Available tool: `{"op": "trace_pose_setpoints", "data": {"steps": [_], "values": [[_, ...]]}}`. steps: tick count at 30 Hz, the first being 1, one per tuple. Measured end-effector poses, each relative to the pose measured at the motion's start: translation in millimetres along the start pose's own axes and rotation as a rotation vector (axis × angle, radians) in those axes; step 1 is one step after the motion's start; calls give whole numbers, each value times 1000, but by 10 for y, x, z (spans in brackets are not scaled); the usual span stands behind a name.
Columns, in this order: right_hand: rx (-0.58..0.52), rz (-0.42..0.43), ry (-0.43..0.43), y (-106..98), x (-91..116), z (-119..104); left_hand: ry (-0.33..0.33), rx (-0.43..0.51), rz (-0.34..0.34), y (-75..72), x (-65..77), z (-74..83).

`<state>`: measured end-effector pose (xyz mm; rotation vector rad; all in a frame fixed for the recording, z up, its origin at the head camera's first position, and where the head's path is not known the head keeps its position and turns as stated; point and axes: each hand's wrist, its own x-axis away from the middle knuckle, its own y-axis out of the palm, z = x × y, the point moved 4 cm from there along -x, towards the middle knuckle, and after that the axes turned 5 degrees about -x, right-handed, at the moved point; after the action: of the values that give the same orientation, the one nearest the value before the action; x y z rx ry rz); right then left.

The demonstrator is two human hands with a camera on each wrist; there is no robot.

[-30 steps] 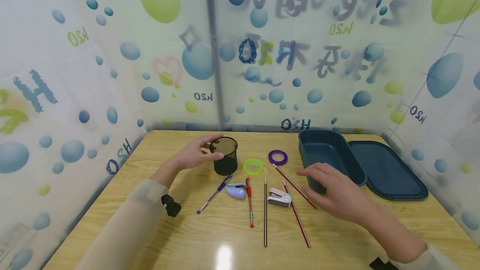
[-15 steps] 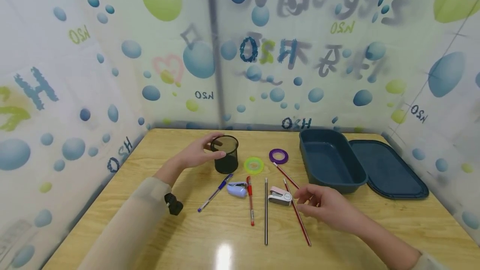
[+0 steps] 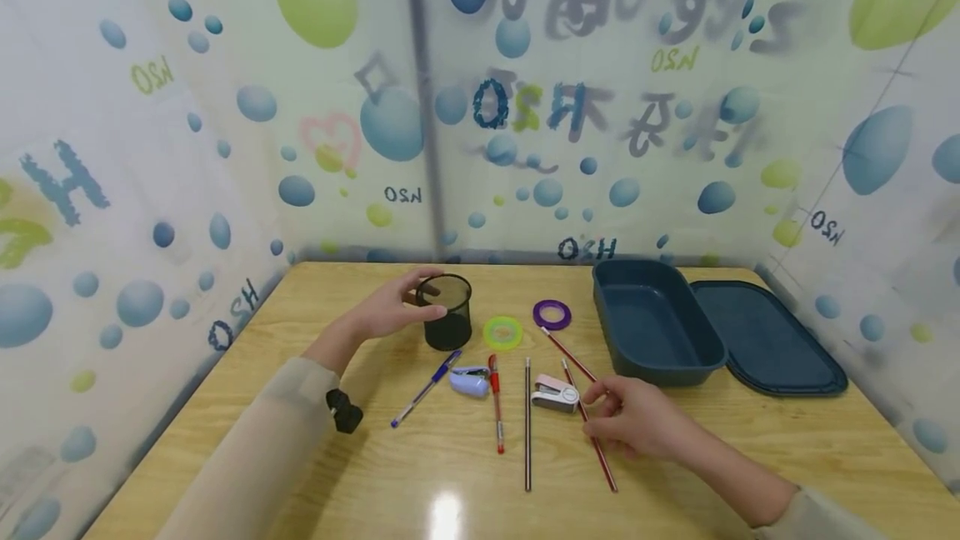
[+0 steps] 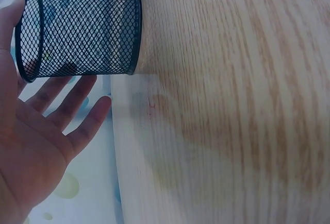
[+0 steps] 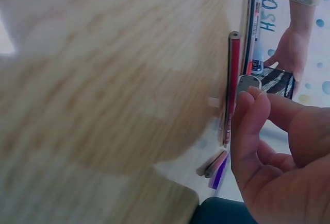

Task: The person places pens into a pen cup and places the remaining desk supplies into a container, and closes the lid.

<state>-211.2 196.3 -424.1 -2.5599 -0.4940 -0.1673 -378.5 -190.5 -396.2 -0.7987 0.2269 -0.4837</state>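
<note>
My left hand [image 3: 390, 311] holds the black mesh pen holder [image 3: 450, 327] near its rim, thumb on the near side, some fingers extended behind. In the left wrist view the pen holder [image 4: 85, 33] shows nothing inside. Low over the table, my right hand [image 3: 637, 419] has bent fingers around a red striped pencil [image 3: 604, 465]; no firm grip shows. A second red pencil [image 3: 567, 350] runs partly behind that hand. The pink and white stapler [image 3: 555, 394] lies just left of its fingertips. In the right wrist view, thumb and forefinger come close together beside the pencil [image 5: 233, 64].
A dark pencil [image 3: 527, 432], red pen [image 3: 497, 407], lilac stapler [image 3: 469, 382] and blue pen [image 3: 426, 390] lie on the table. Green tape [image 3: 502, 332] and purple tape [image 3: 552, 315] lie farther back. A dark blue bin [image 3: 660, 373] and its lid [image 3: 780, 348] are at right.
My right hand has moved from beside the bin down and slightly left to the red pencil, its fingers drawing closer together. The left hand and pen holder have stayed put.
</note>
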Motion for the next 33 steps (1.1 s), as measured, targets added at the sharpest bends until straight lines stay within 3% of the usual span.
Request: {"op": "trace_pose_setpoints", "data": {"steps": [14,23,33], "values": [[-26,23,65,-9,-18,98,15,8,6,21,3,-4],[18,51,45,-26,0,95,20,24,7,17,0,-17],[106,115,110,-5,-27,66,15,27,7,25,-7,-12]]}}
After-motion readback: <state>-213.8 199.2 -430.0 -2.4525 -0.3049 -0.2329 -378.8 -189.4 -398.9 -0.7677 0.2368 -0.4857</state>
